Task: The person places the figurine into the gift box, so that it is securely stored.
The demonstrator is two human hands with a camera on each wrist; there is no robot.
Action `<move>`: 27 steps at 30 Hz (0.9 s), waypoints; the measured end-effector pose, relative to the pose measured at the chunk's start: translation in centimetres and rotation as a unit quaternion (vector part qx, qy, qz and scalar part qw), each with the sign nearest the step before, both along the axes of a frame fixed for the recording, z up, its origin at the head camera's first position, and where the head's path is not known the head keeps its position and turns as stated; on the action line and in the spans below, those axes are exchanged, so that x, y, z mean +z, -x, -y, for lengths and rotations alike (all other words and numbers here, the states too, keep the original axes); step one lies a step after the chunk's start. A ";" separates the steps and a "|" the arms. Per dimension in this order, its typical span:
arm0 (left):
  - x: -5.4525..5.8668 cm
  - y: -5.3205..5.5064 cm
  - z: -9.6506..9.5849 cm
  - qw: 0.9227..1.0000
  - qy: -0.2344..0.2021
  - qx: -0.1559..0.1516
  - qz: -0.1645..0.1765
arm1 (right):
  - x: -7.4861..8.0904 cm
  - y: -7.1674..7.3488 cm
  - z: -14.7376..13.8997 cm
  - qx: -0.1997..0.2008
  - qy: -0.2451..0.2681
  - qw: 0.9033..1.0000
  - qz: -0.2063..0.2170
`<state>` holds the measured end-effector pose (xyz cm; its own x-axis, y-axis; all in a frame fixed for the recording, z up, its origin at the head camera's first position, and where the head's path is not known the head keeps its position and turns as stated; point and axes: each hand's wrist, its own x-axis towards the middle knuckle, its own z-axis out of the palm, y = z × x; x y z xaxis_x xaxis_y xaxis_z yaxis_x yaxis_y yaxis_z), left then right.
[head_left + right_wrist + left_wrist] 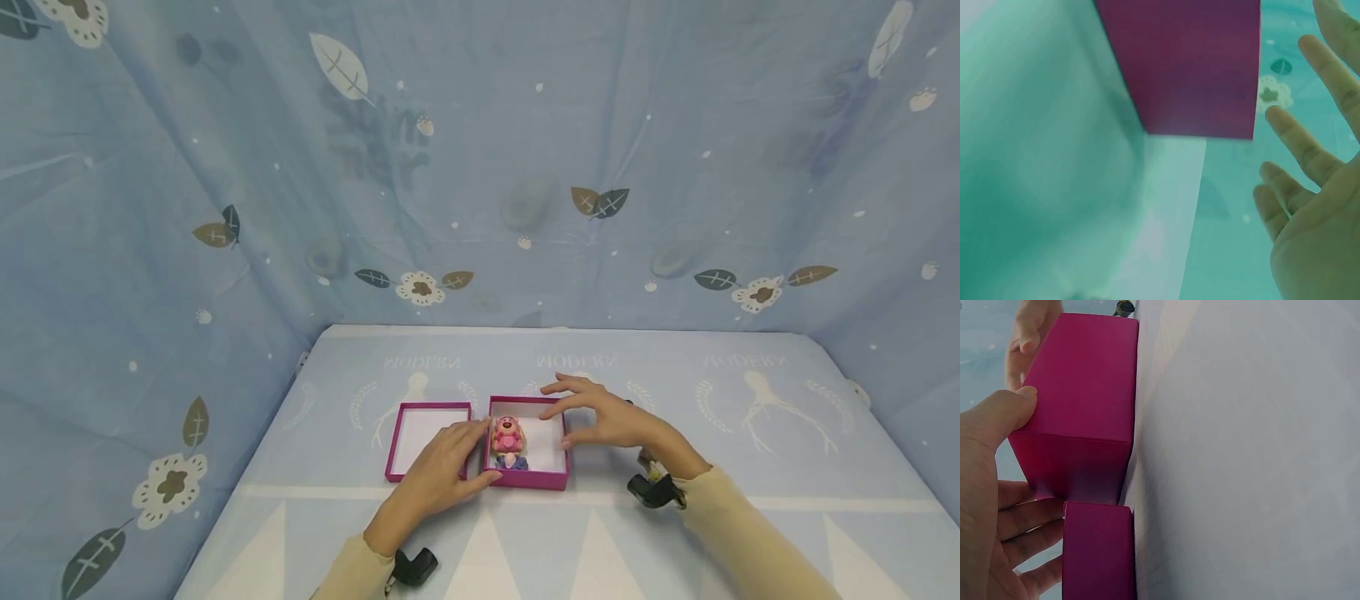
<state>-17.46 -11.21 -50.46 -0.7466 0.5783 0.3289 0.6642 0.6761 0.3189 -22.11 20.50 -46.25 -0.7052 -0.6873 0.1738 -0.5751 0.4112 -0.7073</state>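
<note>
Pink, seemingly plastic bear figurine [507, 437], at left inside the open magenta cardboard box [536, 481] on the pale-blue desk [675, 346]: probably light, stiff, slippery; best held around its body. Left grip [442, 462] spread, touching the box; right grip [606, 417] spread near its right wall.

Inverted "MODERN" lettering [577, 361] appears thrice on the tablecloth [540, 542].

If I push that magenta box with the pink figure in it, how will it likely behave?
The magenta box probably stays stiff, given its straight walls and crisp corners. It would likely slide, not roll, sitting flat on the table. The pink figure might shift, as bare space shows beside it.
</note>
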 end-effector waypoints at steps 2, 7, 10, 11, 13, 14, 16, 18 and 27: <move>-0.1 0.0 0.0 1.000 0.000 -0.002 -0.004 | -0.2 -0.4 -1.0 -0.009 0.005 1.000 0.003; -0.1 0.0 0.1 1.000 -0.003 -0.003 -0.009 | -1.2 -1.5 -3.0 -0.031 0.025 0.999 0.015; -0.1 0.0 0.1 1.000 -0.003 -0.004 -0.012 | -1.6 -2.1 -3.9 -0.050 0.033 0.998 0.023; -0.1 0.1 0.1 1.000 -0.003 -0.004 -0.013 | -1.6 -2.3 -4.2 -0.057 0.034 0.997 0.024; -0.1 0.1 0.1 1.000 -0.001 -0.005 -0.016 | -1.7 -2.5 -4.8 -0.071 0.036 0.997 0.024; -0.2 0.1 0.1 1.000 0.000 -0.006 -0.019 | -1.7 -2.7 -5.1 -0.077 0.036 0.996 0.023; -0.2 0.2 0.1 1.000 -0.001 -0.007 -0.023 | -1.8 -2.9 -5.7 -0.088 0.039 0.995 0.024; -0.2 0.2 0.1 1.000 -0.003 -0.008 -0.025 | -1.9 -3.1 -6.2 -0.098 0.044 0.994 0.026; -0.1 0.2 0.1 1.000 0.000 -0.005 -0.008 | -3.3 -2.8 -9.5 -0.145 0.039 0.988 -0.019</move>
